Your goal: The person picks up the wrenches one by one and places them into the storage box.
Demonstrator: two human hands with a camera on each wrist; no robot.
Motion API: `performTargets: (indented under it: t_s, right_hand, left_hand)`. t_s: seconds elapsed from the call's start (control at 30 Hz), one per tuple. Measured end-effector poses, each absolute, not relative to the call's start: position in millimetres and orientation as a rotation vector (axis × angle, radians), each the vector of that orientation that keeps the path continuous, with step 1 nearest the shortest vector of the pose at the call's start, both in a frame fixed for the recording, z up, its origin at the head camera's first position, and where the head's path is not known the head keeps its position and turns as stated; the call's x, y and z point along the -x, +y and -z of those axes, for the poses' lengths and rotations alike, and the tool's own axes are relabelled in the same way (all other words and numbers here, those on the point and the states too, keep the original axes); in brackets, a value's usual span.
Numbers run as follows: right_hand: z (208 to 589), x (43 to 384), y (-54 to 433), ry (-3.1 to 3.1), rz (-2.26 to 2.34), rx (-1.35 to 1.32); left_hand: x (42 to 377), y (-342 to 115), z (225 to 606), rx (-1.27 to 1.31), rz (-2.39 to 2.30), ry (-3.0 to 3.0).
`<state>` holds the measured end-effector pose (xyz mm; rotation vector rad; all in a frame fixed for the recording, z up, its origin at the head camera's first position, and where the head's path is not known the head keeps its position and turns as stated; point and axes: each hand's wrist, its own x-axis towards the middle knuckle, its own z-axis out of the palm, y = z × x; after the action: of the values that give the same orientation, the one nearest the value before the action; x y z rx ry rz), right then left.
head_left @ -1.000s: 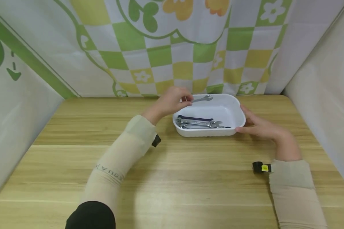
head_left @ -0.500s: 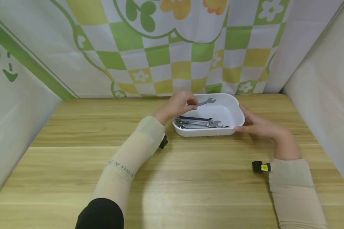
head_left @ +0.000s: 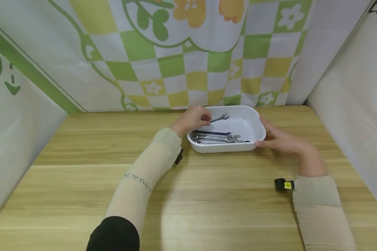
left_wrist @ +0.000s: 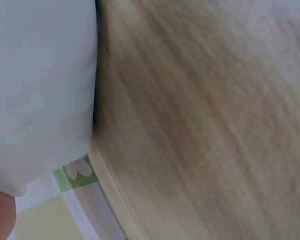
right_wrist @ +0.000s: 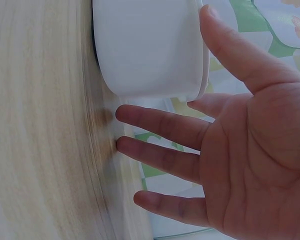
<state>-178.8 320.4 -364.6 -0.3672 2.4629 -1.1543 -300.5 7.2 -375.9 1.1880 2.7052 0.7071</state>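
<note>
A white rectangular box (head_left: 252, 122) stands near the table's back edge. Inside it, along the near side, lie several wrenches (head_left: 213, 137), silver ones and a dark one. My left hand (head_left: 194, 118) reaches over the box's left end. It pinches a small silver open-end wrench (head_left: 221, 118), whose jaw end points right over the box's interior; the other end is hidden by the fingers. My right hand (head_left: 281, 138) is at the box's right end, thumb on the near rim. In the right wrist view its fingers (right_wrist: 162, 125) are straight and spread beside the box.
The wood-grain table (head_left: 207, 198) stretches in front of the box. A checked curtain (head_left: 172, 66) hangs directly behind it, with white fabric panels (head_left: 348, 97) at both sides. Small black cameras (head_left: 280, 184) are strapped to the wrists.
The left hand first moved right over the box with the wrench, then brought it slightly lower and nearer. The right hand stayed at the box. The head view shifted slightly.
</note>
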Motion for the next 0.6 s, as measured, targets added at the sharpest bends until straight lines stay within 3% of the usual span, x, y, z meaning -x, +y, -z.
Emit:
performTargets:
  t_s: [0.6]
  right_hand:
    - [363.6, 178.5, 320.2, 2.477, 1.147, 0.403]
  left_hand:
    - [298.3, 10.2, 378.0, -1.192, -0.456, 2.705]
